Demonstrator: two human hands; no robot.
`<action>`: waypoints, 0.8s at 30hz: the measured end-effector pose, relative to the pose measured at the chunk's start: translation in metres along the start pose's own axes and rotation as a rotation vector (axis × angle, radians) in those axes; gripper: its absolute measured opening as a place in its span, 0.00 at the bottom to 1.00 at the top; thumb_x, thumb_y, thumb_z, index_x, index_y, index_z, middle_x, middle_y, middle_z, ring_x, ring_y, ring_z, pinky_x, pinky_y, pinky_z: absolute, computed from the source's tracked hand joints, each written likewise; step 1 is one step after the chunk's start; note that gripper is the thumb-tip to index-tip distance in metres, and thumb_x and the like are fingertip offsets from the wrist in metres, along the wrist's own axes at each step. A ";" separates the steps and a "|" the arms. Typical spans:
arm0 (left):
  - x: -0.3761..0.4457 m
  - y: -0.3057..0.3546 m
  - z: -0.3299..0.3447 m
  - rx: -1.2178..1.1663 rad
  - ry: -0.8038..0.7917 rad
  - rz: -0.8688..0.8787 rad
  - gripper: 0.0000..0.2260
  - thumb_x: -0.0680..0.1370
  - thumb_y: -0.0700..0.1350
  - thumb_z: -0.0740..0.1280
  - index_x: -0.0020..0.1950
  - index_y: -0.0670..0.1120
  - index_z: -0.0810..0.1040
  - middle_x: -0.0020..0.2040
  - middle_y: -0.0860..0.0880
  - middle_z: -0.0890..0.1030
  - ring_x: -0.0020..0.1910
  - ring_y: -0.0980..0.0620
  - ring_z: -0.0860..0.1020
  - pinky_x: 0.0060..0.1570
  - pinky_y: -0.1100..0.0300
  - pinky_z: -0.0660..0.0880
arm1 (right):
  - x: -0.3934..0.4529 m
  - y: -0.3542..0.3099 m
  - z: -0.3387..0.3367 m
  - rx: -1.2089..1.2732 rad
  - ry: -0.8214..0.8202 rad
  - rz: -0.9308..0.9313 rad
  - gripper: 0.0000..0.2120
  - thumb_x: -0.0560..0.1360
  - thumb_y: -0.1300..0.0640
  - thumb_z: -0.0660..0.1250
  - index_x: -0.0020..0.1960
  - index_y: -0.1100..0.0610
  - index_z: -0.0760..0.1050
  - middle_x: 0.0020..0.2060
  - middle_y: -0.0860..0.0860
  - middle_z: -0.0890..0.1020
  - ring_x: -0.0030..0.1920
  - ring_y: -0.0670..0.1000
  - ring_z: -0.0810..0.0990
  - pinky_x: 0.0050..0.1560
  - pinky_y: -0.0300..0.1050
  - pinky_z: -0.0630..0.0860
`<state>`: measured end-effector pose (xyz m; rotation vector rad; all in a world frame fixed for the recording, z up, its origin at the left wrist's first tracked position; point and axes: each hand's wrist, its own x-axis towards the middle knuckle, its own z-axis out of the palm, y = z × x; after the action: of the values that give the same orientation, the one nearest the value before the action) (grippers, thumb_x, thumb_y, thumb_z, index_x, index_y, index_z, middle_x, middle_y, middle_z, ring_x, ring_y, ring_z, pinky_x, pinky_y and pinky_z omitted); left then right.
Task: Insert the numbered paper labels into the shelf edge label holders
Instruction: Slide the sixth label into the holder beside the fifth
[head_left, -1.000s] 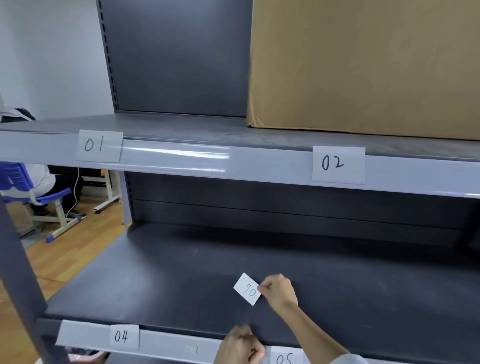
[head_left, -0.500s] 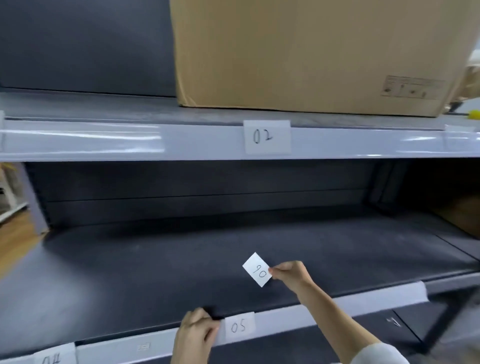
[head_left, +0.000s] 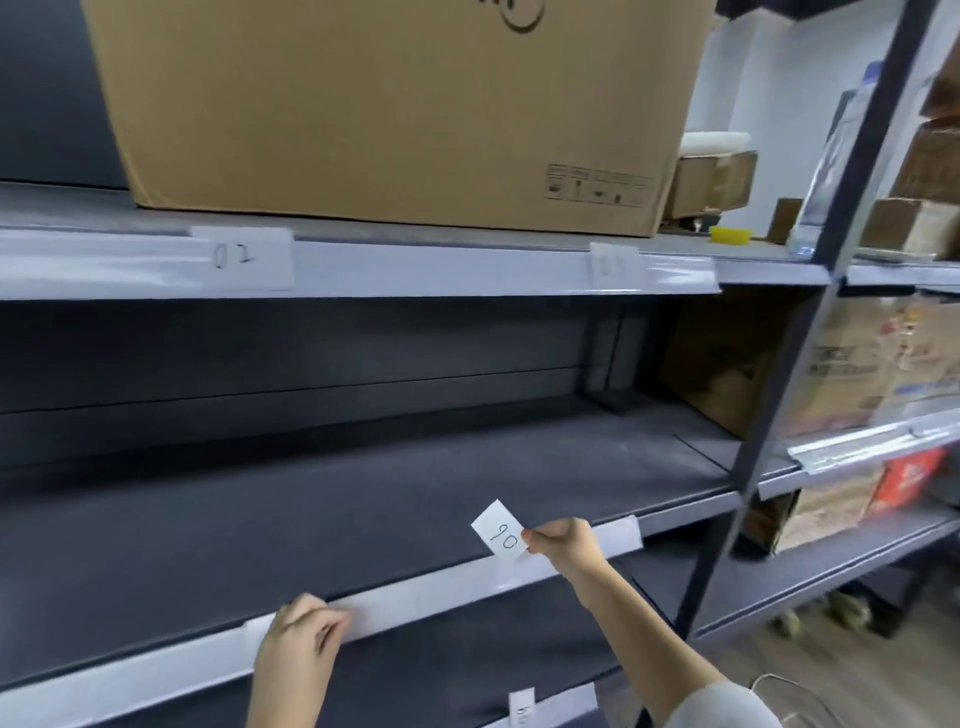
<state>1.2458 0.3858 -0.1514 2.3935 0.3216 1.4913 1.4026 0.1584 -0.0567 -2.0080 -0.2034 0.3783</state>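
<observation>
You face a dark grey shelf unit (head_left: 363, 499). Its upper shelf (head_left: 467, 234) carries a big cardboard box (head_left: 395, 109), with a small yellow thing (head_left: 730, 235) near its right end.

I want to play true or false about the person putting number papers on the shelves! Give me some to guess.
1. The right hand pinches a paper label with a number written on it. True.
2. The left hand holds a second loose label. False: it rests on the label strip at the shelf edge and holds no loose paper.
3. A big cardboard box sits on the shelf above. True.
4. The label in the right hand is already tucked into the strip. False: it is held above the strip, not yet in.
5. The label marked 02 is on the floor. False: it sits in the upper shelf's strip.
</observation>
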 end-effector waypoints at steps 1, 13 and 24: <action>-0.004 0.016 0.010 -0.008 -0.007 -0.023 0.23 0.78 0.60 0.51 0.31 0.50 0.73 0.39 0.51 0.68 0.34 0.52 0.67 0.33 0.63 0.68 | 0.001 0.008 -0.016 0.000 -0.006 -0.008 0.10 0.74 0.62 0.65 0.34 0.60 0.78 0.33 0.54 0.77 0.36 0.49 0.73 0.30 0.36 0.65; -0.020 0.142 0.096 -0.016 -0.293 -0.078 0.22 0.49 0.30 0.82 0.26 0.51 0.76 0.38 0.56 0.69 0.34 0.61 0.67 0.33 0.70 0.67 | 0.030 0.065 -0.131 0.028 -0.186 0.078 0.08 0.79 0.60 0.51 0.44 0.56 0.67 0.33 0.52 0.84 0.21 0.46 0.77 0.20 0.33 0.56; 0.035 0.135 0.149 -0.059 -0.211 0.015 0.07 0.62 0.43 0.69 0.31 0.51 0.71 0.38 0.56 0.69 0.34 0.59 0.67 0.34 0.68 0.68 | 0.094 0.049 -0.131 0.071 -0.220 0.031 0.08 0.79 0.65 0.48 0.43 0.58 0.60 0.33 0.58 0.80 0.23 0.47 0.81 0.22 0.34 0.64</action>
<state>1.3992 0.2520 -0.1346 2.4821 0.2088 1.2221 1.5361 0.0550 -0.0630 -1.8998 -0.2918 0.6192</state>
